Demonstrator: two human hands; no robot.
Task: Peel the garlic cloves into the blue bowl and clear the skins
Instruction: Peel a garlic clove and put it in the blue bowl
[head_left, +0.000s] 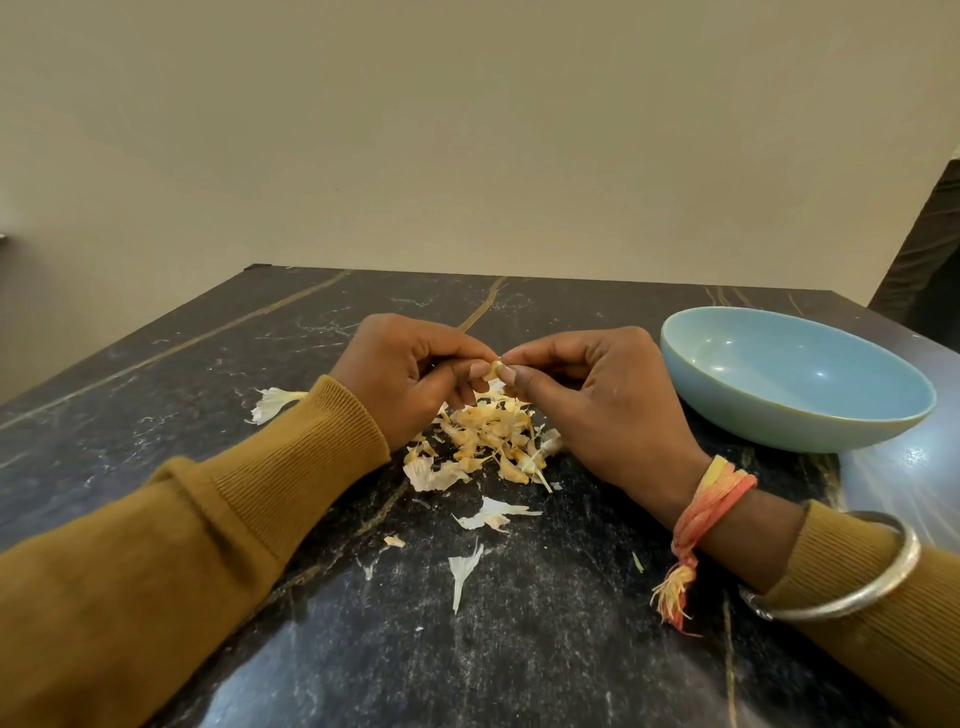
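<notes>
The garlic clove is small and is held only at its tips, so it may slip and drop into the pile of cloves and husk right below, where it would be hard to find. A hard tug could also fling papery skins toward the near edge of the desk, where several already lie scattered. The blue bowl sits well off toward the right edge and shows no cloves inside, so each peeled clove has to be carried across.

The left hand and right hand meet mid-desk, raised above the pile. Both have their fingers curled and clamped on the clove from either side, with the forearms slanting in from the near corners.
</notes>
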